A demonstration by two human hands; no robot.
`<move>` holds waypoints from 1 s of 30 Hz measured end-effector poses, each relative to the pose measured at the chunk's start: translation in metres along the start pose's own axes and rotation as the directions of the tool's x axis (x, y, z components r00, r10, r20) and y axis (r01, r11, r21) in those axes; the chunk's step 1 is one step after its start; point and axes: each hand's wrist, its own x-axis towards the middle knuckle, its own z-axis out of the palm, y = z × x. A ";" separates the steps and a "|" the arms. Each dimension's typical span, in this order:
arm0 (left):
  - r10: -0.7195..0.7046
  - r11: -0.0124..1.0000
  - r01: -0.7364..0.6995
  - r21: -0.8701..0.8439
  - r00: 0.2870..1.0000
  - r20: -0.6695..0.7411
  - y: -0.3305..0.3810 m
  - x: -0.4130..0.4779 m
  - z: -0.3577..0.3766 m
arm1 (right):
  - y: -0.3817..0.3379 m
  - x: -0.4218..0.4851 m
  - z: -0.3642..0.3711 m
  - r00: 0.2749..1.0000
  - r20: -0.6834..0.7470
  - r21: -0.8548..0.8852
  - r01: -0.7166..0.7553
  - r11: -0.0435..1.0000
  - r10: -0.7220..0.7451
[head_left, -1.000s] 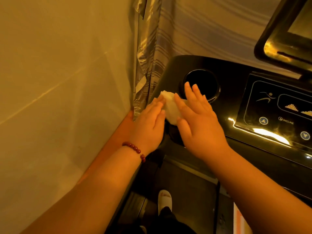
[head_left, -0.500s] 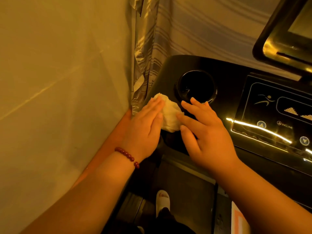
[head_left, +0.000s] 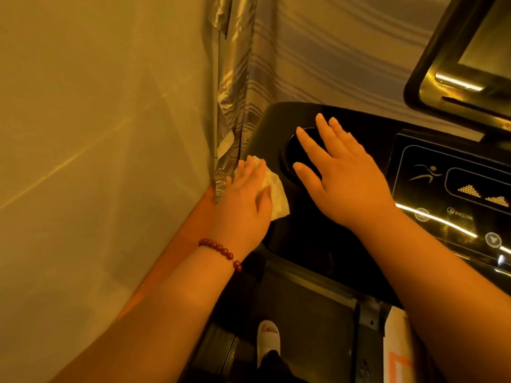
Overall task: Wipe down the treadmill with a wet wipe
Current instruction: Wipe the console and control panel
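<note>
One slipper (head_left: 267, 331) nearest; my left hand (head_left: 243, 200), fingers straight, presses the one wet wipe (head_left: 276, 196) onto the treadmill (head_left: 287, 116) just left of its cup holder (head_left: 287, 161); my right hand (head_left: 345, 183) lies spread over that holder; curtain (head_left: 318, 51) beyond.

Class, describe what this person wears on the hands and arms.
The left hand has a bracelet of round dark red beads at its wrist. The right hand shows no ring, watch or glove. No sleeve shows on either arm.
</note>
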 end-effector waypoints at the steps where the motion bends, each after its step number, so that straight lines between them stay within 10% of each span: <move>1: 0.015 1.000 -0.015 -0.022 1.000 0.026 -0.002 -0.001 0.000 | 0.000 0.000 0.000 1.000 0.003 -0.002 0.001 1.000 -0.001; 8: -0.072 0.996 0.066 -0.067 0.993 -0.090 0.009 0.006 -0.004 | -0.001 0.001 0.001 1.000 0.016 -0.025 -0.001 1.000 0.001; 30: 0.098 0.985 -0.125 0.123 0.974 0.202 -0.023 0.029 -0.003 | -0.003 0.003 0.000 0.999 0.035 -0.038 0.001 0.999 0.000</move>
